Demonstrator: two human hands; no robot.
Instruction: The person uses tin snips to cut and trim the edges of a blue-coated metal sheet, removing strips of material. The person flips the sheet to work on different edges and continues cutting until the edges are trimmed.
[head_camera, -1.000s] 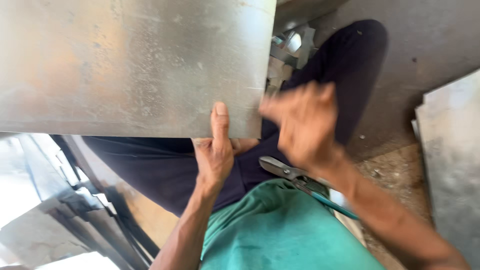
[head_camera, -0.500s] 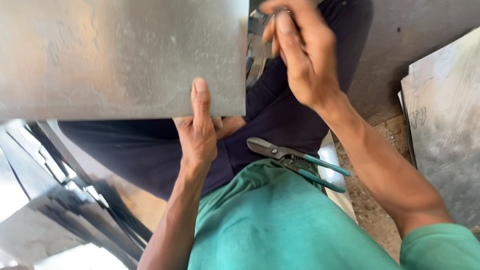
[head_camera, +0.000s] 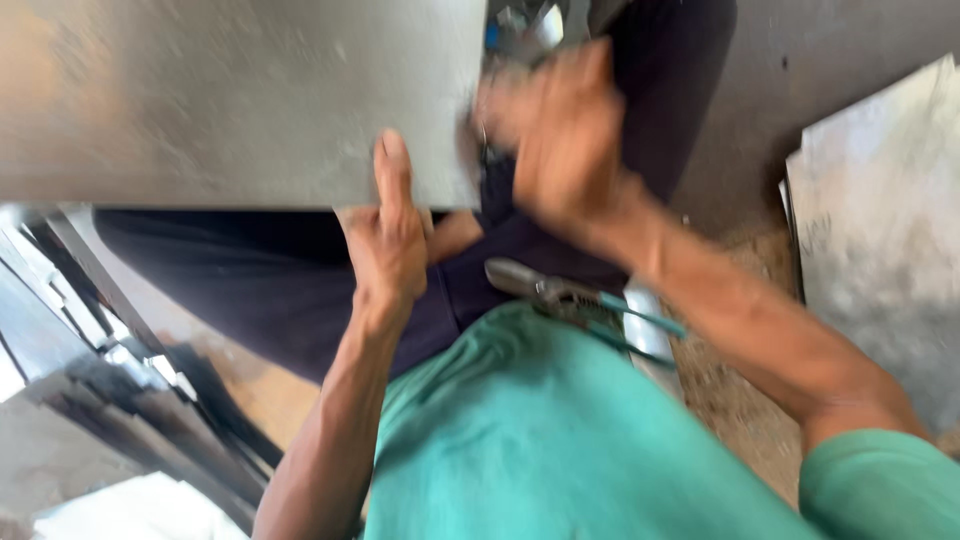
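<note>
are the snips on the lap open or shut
Cannot tell for sure: the snips lie on the lap with teal handles slightly spread, but the jaws look closed and the frame is blurred.

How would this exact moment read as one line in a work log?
left hand: grips lower edge of metal sheet, thumb up | right hand: blurred, at sheet's right edge | snips: lying on lap

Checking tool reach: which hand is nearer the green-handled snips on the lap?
Left, narrowly. The left hand grips the metal sheet just left of the snips; the blurred right hand is above them, at the sheet's corner.
</note>
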